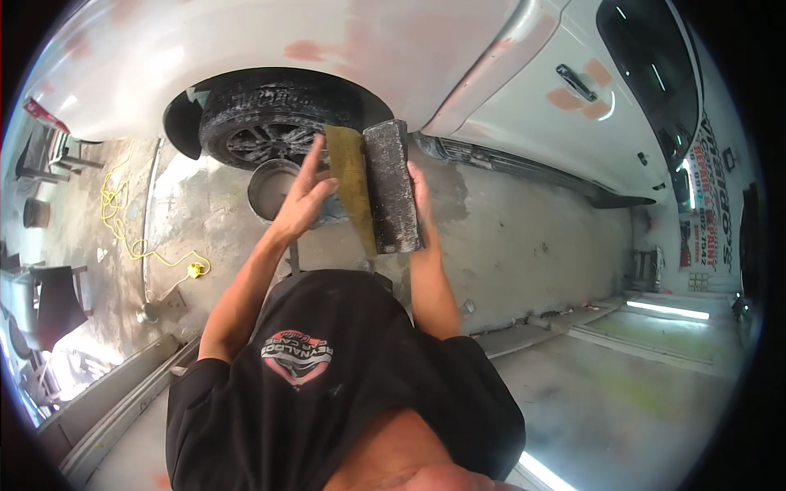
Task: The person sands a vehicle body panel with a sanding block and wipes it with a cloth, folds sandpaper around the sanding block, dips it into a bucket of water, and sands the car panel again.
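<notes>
My right hand (420,196) grips a dark, dust-speckled sanding block (391,186) by its right side, holding it upright in front of my chest. Along the block's left side runs a curved yellow-brown sheet of sandpaper (350,180); whether it is fixed to the block I cannot tell. My left hand (307,195) is beside the sheet's left edge, index finger stretched out and thumb apart, the thumb tip at or close to the paper. Its other fingers are partly hidden. Below the wheel stands a round bucket (260,195), partly behind my left hand.
A white car body (393,49) with reddish sanded patches spans the top, its dusty wheel (262,131) just beyond my hands. A running board (508,168) juts out at right. A yellow cord (123,221) lies on the concrete floor at left, near a dark chair (57,303).
</notes>
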The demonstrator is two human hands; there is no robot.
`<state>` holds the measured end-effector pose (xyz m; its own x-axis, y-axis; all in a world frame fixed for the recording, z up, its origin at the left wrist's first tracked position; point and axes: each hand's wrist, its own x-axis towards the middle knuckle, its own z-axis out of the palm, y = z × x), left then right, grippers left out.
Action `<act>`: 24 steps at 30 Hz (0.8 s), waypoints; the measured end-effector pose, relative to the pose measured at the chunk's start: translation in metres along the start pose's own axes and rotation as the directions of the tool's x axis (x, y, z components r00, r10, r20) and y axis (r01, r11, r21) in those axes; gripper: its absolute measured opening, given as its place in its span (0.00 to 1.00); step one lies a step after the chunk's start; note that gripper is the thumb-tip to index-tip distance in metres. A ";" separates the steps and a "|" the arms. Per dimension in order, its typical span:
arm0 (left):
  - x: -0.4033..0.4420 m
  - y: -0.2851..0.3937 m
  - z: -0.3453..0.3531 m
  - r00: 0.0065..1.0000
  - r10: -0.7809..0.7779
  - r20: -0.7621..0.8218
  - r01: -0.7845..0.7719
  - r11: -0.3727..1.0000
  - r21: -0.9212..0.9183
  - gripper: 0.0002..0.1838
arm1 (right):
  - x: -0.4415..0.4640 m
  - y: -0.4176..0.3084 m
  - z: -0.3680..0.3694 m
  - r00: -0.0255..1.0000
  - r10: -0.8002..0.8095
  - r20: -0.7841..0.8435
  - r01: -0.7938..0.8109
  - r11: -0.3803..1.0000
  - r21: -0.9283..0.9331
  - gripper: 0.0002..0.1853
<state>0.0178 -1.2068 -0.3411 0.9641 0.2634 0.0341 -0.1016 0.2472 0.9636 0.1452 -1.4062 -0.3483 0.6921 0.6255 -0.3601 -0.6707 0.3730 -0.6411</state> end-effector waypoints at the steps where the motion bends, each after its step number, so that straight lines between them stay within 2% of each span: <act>1: 0.002 0.007 -0.003 0.998 -0.038 0.040 0.038 0.999 -0.007 0.49 | 0.002 0.000 -0.003 0.999 -0.011 0.032 0.010 0.999 0.037 0.22; 4: 0.006 0.020 -0.001 0.997 -0.009 0.071 0.010 1.000 -0.016 0.48 | -0.007 -0.001 0.011 0.997 -0.065 -0.029 0.068 0.989 0.128 0.21; 7: 0.009 0.012 0.005 0.994 0.061 0.091 -0.061 0.998 0.002 0.40 | -0.002 0.005 0.005 0.995 -0.103 0.000 0.102 0.988 0.116 0.21; 10: 0.014 0.016 0.005 0.987 -0.014 0.160 -0.032 0.959 0.281 0.27 | 0.009 0.007 0.001 0.989 -0.146 -0.018 0.142 0.980 -0.143 0.21; 11: 0.014 0.013 0.012 0.996 0.026 0.084 -0.042 0.982 0.184 0.18 | 0.011 0.009 0.003 0.974 -0.224 -0.022 0.212 0.944 -0.252 0.21; 13: 0.016 0.016 0.018 0.991 0.103 0.081 -0.122 0.952 0.280 0.18 | 0.009 0.010 0.025 0.926 -0.378 -0.005 0.334 0.824 -0.458 0.23; 14: 0.017 0.018 0.020 0.986 0.143 0.083 -0.162 0.931 0.326 0.19 | 0.011 0.013 0.025 0.921 -0.388 0.003 0.340 0.801 -0.493 0.24; 15: 0.018 0.019 0.022 0.993 0.097 0.067 -0.113 0.946 0.305 0.20 | 0.015 0.017 0.024 0.917 -0.399 0.013 0.345 0.777 -0.527 0.25; 18: 0.018 0.020 0.022 0.992 0.116 0.049 -0.125 0.911 0.393 0.22 | 0.021 0.023 0.021 0.884 -0.466 0.042 0.391 0.686 -0.614 0.27; 21: 0.015 0.018 0.024 0.979 0.206 0.004 -0.188 0.884 0.428 0.24 | 0.023 0.026 0.019 0.865 -0.501 0.034 0.394 0.636 -0.664 0.30; 23: 0.015 0.012 0.023 0.980 0.199 -0.016 -0.175 0.898 0.404 0.25 | 0.019 0.022 0.022 0.872 -0.488 0.034 0.368 0.607 -0.704 0.32; 24: 0.015 0.011 0.023 0.980 0.196 -0.026 -0.170 0.904 0.391 0.26 | 0.018 0.020 0.021 0.857 -0.511 0.064 0.378 0.541 -0.751 0.33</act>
<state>0.0363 -1.2214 -0.3241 0.9189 0.3304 0.2154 -0.1602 -0.1864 0.9693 0.1388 -1.3729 -0.3541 0.9192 0.3889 0.0622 0.0993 -0.0761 -0.9921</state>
